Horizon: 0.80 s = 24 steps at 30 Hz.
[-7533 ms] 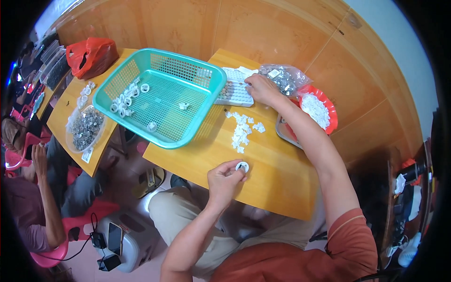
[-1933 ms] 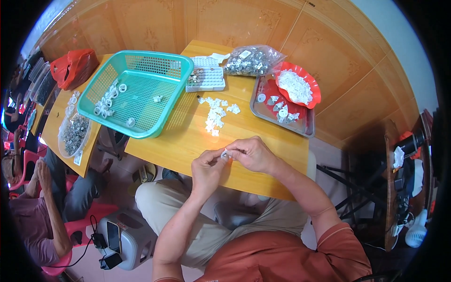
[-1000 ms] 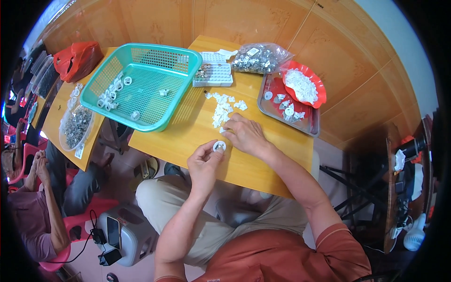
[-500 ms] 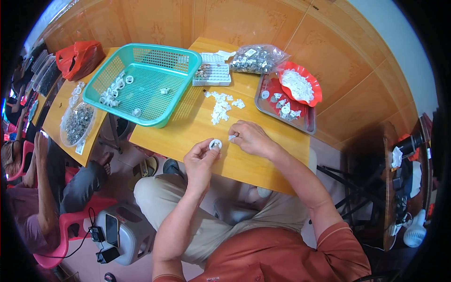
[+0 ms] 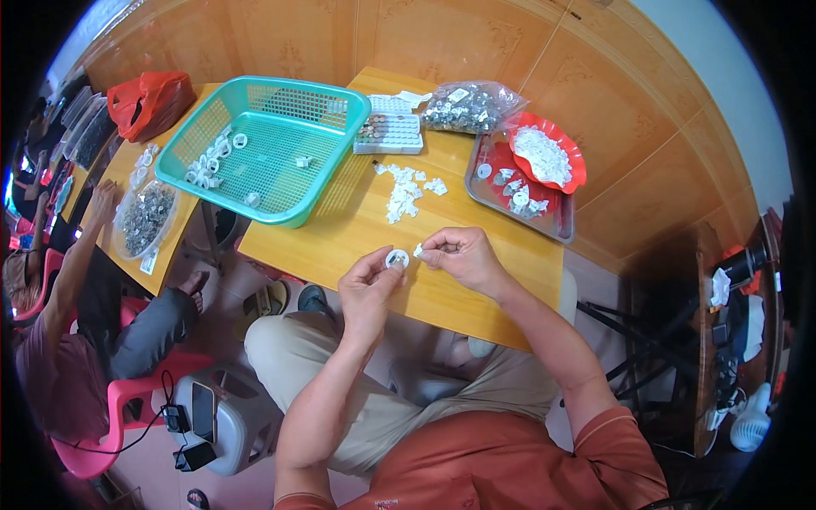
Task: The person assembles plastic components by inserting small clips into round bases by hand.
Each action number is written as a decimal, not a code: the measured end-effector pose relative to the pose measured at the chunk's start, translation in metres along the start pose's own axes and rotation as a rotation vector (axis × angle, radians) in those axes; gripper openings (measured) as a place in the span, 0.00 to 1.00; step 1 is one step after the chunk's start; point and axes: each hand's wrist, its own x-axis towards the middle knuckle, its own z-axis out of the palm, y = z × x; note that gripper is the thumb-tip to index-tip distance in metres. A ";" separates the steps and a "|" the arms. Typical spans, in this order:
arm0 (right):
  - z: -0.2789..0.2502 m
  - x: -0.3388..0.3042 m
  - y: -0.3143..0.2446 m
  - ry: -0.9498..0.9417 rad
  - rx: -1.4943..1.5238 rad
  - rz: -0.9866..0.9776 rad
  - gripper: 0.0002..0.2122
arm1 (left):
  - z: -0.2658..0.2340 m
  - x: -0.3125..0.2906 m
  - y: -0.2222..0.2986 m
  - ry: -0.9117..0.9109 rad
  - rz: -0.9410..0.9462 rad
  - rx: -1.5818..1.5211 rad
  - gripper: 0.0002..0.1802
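Between thumb and fingers, my left hand (image 5: 370, 280) pinches a round white plastic part (image 5: 397, 257) with a dark opening in its face. My right hand (image 5: 463, 257) is closed on a small white plastic piece (image 5: 418, 250), held just right of the round part and apart from it. Both hands are above the front of the wooden table (image 5: 314, 255). Beyond them lies a loose pile of small flat white pieces (image 5: 403, 201). A red scalloped dish (image 5: 577, 161) full of small white pieces sits over a metal tray (image 5: 557, 228) holding several white parts.
A green basket (image 5: 285, 212) with several round white parts stands at the left. Behind are white gridded trays (image 5: 393, 144) and a clear bag of metal parts (image 5: 473, 106). A tub of metal parts (image 5: 146, 219) lies near another person's arm (image 5: 72, 255). Red bag (image 5: 149, 102) stands farther back.
My right hand has come closer to my left, bringing the small white piece near the round part. At the left, the other person's arm has reached forward toward the tub.
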 end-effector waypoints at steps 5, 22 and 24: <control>0.000 -0.002 -0.005 0.030 -0.029 -0.051 0.08 | -0.001 0.001 -0.001 -0.003 -0.003 0.003 0.14; 0.009 -0.007 -0.007 0.013 0.004 -0.055 0.08 | 0.004 0.001 0.004 0.003 -0.073 -0.082 0.16; 0.008 -0.006 -0.003 -0.008 0.109 -0.034 0.07 | 0.004 0.002 0.004 -0.001 -0.054 -0.082 0.17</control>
